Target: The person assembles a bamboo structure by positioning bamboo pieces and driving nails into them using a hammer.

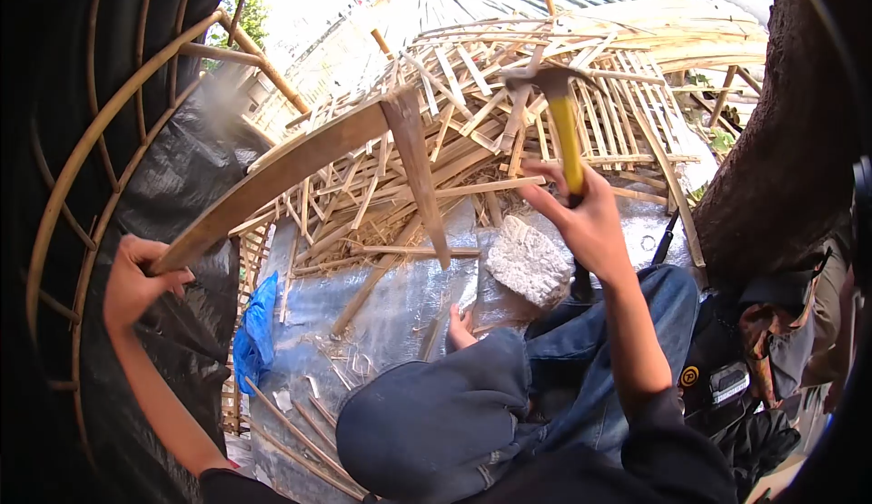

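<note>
My left hand (136, 286) is closed around the near end of a long flat brown wooden board (282, 172), lifted off the floor. At the board's far end a shorter, tapered wooden piece (420, 182) hangs downward at a sharp angle; how the two are joined I cannot make out. In my right hand (589, 222) is a claw hammer (565, 132) with a yellow and black handle, held upright with its dark metal head at the top. The hammer is to the right of the wooden pieces, apart from them. Below it a rough whitish stone block (531, 261) rests on the floor.
A large heap of split bamboo strips (454, 132) lies ahead. My bent legs in jeans (436, 422) and a bare foot (460, 328) are on the silvery floor sheet (363, 291). A blue plastic bag (256, 322) lies left, a tree trunk (767, 141) stands right.
</note>
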A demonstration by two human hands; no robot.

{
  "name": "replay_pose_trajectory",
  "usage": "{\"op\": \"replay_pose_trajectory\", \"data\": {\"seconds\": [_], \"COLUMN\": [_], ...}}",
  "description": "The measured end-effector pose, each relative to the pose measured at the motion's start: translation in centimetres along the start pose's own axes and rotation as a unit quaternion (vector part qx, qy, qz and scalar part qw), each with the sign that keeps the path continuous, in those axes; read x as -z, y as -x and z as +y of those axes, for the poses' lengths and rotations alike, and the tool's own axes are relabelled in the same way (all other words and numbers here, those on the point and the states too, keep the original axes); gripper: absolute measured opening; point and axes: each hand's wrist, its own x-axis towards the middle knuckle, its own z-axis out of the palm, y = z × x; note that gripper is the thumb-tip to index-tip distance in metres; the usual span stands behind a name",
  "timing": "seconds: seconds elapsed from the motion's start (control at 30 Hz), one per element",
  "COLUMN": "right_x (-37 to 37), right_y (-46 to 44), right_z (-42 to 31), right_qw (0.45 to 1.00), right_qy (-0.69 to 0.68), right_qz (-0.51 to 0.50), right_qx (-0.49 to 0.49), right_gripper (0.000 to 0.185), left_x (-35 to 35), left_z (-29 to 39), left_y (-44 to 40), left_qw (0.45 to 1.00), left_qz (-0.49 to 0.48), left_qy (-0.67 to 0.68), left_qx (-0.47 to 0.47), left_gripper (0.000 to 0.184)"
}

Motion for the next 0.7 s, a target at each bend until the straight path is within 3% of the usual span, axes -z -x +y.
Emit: {"op": "replay_pose_trajectory", "data": {"seconds": [0.17,0.27,0.33,0.37,0.43,0.5,0.57,0.6,0.63,0.67,0.7], "right_x": [-5.7,-7.4,-8.2,-8.3,-7.6,-7.4,-6.5,-5.6,-4.8,-4.4,-3.4], "right_y": [-2.8,-1.7,0.1,1.2,3.8,6.3,8.3,8.7,8.9,9.3,9.4], "right_z": [-1.4,1.1,4.2,5.4,7.6,10.9,13.4,13.7,14.6,15.9,16.5], "right_qw": [0.974,0.987,0.985,0.984,0.974,0.975,0.978,0.960,0.967,0.956,0.949], "right_qy": [-0.195,-0.104,-0.108,-0.139,-0.195,-0.181,-0.084,-0.115,-0.090,-0.139,-0.122], "right_qz": [-0.090,-0.102,-0.098,-0.108,-0.104,-0.072,-0.047,-0.045,-0.029,-0.009,-0.001], "right_qx": [0.069,0.073,0.092,0.038,-0.056,-0.109,-0.187,-0.250,-0.237,-0.257,-0.292], "right_gripper": [0.037,0.037,0.041,0.042,0.043,0.043,0.045,0.043,0.041,0.039,0.039], "left_x": [4.2,6.0,8.0,7.2,2.7,-4.5,-11.5,-13.1,-15.4,-17.1,-18.6], "left_z": [1.6,-1.9,-7.5,-10.2,-8.5,-5.6,-3.3,-3.6,0.3,0.0,-0.5], "left_y": [-5.0,-9.7,-15.6,-18.6,-17.9,-18.5,-21.7,-24.9,-24.2,-25.8,-26.7], "left_qw": [0.985,0.961,0.877,0.831,0.900,0.967,0.985,0.951,0.952,0.948,0.946], "left_qz": [-0.156,-0.269,-0.438,-0.494,-0.262,-0.124,-0.134,-0.222,-0.208,-0.286,-0.294], "left_qy": [-0.069,-0.066,-0.196,-0.252,-0.337,-0.216,-0.110,-0.198,-0.197,-0.120,-0.108], "left_qx": [-0.006,-0.017,-0.017,-0.049,-0.088,-0.058,-0.025,-0.081,-0.105,-0.065,-0.089], "left_gripper": [0.019,0.027,0.035,0.039,0.046,0.045,0.044,0.041,0.038,0.040,0.042]}}
